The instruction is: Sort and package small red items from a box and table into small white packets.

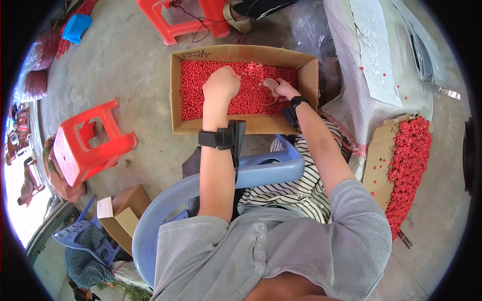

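Concrete floor point(130, 65), red beads point(245, 98) under fisted left hand point(222, 83), right hand point(286, 90) pinching pale dish point(271, 84)

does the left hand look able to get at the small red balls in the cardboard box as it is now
Likely yes: the left hand is over the open cardboard box, with small red balls around and below it and no lid in between. It looks curled, so the fingers may need to open.

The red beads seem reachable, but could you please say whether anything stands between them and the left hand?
Nothing visible does: the left hand is over the red beads, and their cardboard box is open.
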The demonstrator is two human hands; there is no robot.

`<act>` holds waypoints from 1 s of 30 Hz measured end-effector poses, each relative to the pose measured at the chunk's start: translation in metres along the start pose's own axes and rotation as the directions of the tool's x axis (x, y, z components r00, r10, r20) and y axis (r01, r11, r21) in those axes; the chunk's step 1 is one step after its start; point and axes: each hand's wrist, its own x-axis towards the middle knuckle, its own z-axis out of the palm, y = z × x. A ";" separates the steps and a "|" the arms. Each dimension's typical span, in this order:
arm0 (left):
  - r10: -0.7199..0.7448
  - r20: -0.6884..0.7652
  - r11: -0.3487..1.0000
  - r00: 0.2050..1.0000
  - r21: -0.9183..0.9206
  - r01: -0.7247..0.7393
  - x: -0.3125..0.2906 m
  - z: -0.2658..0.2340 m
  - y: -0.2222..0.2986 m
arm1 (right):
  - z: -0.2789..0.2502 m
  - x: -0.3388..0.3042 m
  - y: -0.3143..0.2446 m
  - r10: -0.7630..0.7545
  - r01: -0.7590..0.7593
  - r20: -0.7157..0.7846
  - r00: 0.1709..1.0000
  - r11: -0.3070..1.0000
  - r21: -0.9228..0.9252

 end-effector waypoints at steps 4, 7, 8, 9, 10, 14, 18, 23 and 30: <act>0.072 -0.047 0.996 0.996 0.059 -0.070 -0.005 -0.005 0.005 | -0.002 -0.033 -0.026 0.011 -0.009 0.002 1.000 0.915 -0.403; 0.042 -0.006 0.999 0.999 0.016 -0.041 0.004 -0.009 0.006 | -0.017 -0.045 -0.047 -0.231 0.124 -0.014 0.973 0.572 -0.811; 0.055 -0.006 0.998 0.998 0.012 -0.055 0.005 -0.007 0.004 | -0.018 -0.052 -0.049 -0.272 0.187 0.039 0.962 0.544 -0.818; 0.096 -0.007 0.995 0.995 -0.023 -0.096 0.006 -0.007 -0.001 | -0.017 -0.056 -0.052 -0.316 0.249 0.089 0.945 0.515 -0.820; 0.151 0.004 0.987 0.988 -0.059 -0.151 0.009 -0.003 -0.004 | -0.023 -0.053 -0.049 -0.305 0.307 0.108 0.946 0.744 -0.594; 0.166 -0.013 0.986 0.986 0.008 -0.166 0.010 -0.007 -0.016 | -0.011 -0.065 -0.052 -0.638 0.488 -0.034 0.769 0.620 -0.614; 0.205 0.004 0.979 0.979 0.000 -0.205 0.009 -0.011 -0.009 | 0.006 -0.072 -0.042 -0.637 0.369 -0.156 0.755 0.609 -0.702; 0.282 0.052 0.929 0.958 -0.264 -0.259 0.014 -0.028 -0.001 | -0.016 -0.088 -0.067 -0.681 0.477 -0.025 0.732 0.538 -0.695; 0.290 -0.036 0.868 0.956 -0.411 -0.279 -0.029 -0.091 0.020 | 0.001 -0.137 -0.103 -0.723 0.309 -0.400 0.564 0.634 -0.709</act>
